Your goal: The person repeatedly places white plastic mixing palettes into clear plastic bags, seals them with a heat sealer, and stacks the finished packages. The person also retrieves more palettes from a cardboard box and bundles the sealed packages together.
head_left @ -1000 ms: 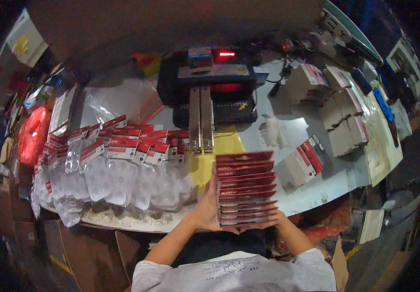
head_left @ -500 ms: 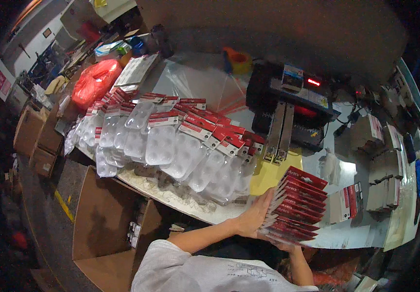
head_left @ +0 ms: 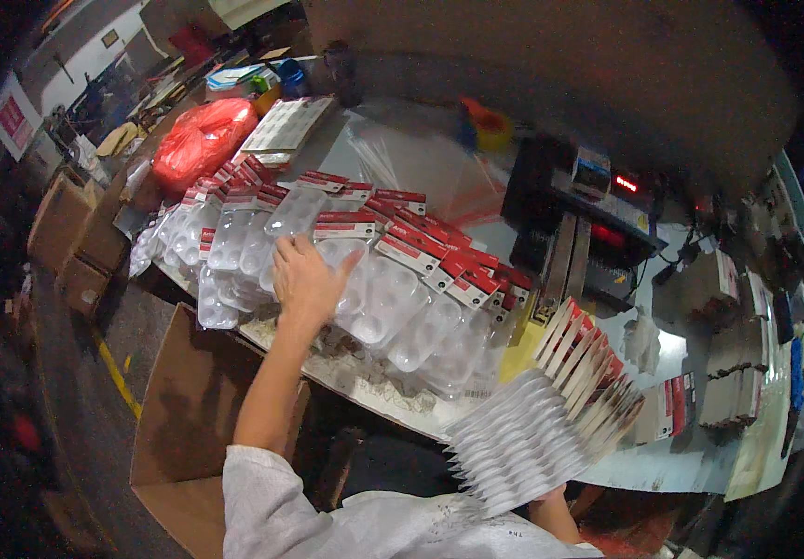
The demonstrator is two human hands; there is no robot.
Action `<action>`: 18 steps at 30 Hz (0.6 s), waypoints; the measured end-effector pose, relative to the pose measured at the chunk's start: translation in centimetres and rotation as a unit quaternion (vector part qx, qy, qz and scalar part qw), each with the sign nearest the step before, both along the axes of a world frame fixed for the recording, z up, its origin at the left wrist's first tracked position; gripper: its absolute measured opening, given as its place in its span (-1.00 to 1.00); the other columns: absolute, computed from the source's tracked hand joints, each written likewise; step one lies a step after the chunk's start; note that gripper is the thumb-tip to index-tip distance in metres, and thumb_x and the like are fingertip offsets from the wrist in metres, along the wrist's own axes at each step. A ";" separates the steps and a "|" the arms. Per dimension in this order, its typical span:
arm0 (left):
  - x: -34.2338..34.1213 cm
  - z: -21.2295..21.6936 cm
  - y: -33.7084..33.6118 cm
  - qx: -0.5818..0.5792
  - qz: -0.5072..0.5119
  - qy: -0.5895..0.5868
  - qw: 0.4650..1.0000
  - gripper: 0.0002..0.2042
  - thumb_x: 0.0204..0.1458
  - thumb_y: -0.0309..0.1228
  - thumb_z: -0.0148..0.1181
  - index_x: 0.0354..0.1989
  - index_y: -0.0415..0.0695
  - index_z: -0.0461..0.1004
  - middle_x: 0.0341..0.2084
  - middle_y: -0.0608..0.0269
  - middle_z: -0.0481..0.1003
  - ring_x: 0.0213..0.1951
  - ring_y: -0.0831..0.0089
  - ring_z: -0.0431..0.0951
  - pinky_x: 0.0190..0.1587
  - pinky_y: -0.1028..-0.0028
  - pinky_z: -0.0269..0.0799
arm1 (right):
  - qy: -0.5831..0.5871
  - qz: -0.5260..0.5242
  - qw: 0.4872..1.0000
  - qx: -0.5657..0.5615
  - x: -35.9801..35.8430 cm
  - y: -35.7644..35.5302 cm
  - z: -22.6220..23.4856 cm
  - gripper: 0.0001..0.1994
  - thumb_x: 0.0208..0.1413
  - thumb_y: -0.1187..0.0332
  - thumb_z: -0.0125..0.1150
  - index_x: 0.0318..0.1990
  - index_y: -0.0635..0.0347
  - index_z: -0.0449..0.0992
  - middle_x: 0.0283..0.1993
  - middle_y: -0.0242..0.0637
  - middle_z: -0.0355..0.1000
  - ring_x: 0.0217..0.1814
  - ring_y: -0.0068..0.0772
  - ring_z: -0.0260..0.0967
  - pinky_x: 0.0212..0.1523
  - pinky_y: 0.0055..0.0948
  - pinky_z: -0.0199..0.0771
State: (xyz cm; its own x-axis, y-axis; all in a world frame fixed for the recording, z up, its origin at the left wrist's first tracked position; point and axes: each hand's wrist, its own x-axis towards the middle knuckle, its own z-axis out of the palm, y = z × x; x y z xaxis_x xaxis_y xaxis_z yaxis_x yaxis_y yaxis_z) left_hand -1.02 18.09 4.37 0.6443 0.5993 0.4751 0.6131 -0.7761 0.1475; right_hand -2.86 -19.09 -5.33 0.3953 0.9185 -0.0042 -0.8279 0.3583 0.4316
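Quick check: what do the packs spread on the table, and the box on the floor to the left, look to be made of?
The packs on the table look like clear, glossy moulded plastic blisters, see-through with highlights, topped by red and white header cards, likely printed paperboard. The left hand rests on them. The box looks like plain brown cardboard, matte, with open flaps.

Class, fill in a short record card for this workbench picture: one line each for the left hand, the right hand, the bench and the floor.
Left hand: left hand rests open on a row of clear blister packs with red header cards.
Right hand: mostly hidden beneath a fanned stack of packs it carries.
Bench: sealing machine, red bag.
Floor: open cardboard box.
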 end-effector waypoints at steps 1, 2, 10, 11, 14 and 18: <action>0.3 -0.9 1.5 -0.042 0.057 0.091 0.993 -0.35 -0.26 0.06 0.28 -0.27 -0.39 0.38 -0.15 -0.15 0.27 -0.08 0.02 0.30 -0.07 0.21 0.26 | -0.098 0.002 0.994 -0.046 0.2 0.1 0.3 -0.38 0.13 -0.05 -0.18 0.27 0.08 0.04 0.32 -0.30 0.01 0.31 -0.26 0.02 0.28 -0.16 0.00; 0.5 -1.7 2.6 -0.047 0.047 0.089 0.994 -0.34 -0.27 0.06 0.29 -0.27 -0.39 0.37 -0.15 -0.15 0.26 -0.07 0.01 0.29 -0.07 0.21 0.26 | -0.195 0.004 0.977 -0.092 0.4 0.3 0.6 -0.39 0.13 -0.06 -0.19 0.27 0.07 0.05 0.32 -0.30 0.01 0.31 -0.26 0.02 0.28 -0.15 0.00; -1.4 -2.0 0.8 -0.280 -0.041 -0.117 0.952 -0.44 -0.35 -0.08 0.41 -0.35 -0.30 0.35 -0.37 -0.08 0.46 -0.26 0.08 0.49 -0.22 0.28 0.37 | 0.084 -0.032 0.992 -0.088 -0.2 -1.4 1.5 -0.29 0.04 -0.17 -0.11 0.26 0.05 0.06 0.32 -0.24 0.00 0.32 -0.14 -0.01 0.27 -0.03 -0.03; -1.3 -1.6 0.4 -0.271 -0.078 -0.141 0.949 -0.45 -0.36 -0.12 0.43 -0.33 -0.29 0.35 -0.46 -0.04 0.51 -0.35 0.11 0.54 -0.28 0.30 0.40 | 0.104 -0.036 0.992 -0.060 -0.3 -1.5 1.3 -0.27 0.03 -0.18 -0.09 0.27 0.05 0.05 0.33 -0.24 0.00 0.33 -0.14 -0.02 0.27 -0.02 -0.04; -0.2 -0.9 0.0 -0.304 -0.170 -0.054 0.936 -0.40 -0.37 -0.12 0.43 -0.24 -0.31 0.36 -0.39 -0.08 0.51 -0.28 0.10 0.53 -0.22 0.31 0.39 | -0.138 -0.119 0.963 -0.197 -0.3 -1.6 0.8 -0.27 0.03 -0.14 -0.05 0.28 0.07 0.01 0.33 -0.23 -0.02 0.35 -0.16 -0.06 0.30 -0.04 -0.09; 1.6 -2.0 -0.1 -0.258 -0.157 0.112 0.947 -0.23 -0.46 0.02 0.42 -0.14 -0.36 0.38 -0.27 -0.15 0.46 -0.20 0.04 0.49 -0.12 0.27 0.38 | -0.466 -0.128 0.785 -0.388 -0.2 -1.5 1.5 -0.01 -0.26 0.12 0.37 0.31 0.15 -0.14 0.35 -0.20 -0.11 0.38 -0.19 -0.15 0.34 -0.12 -0.21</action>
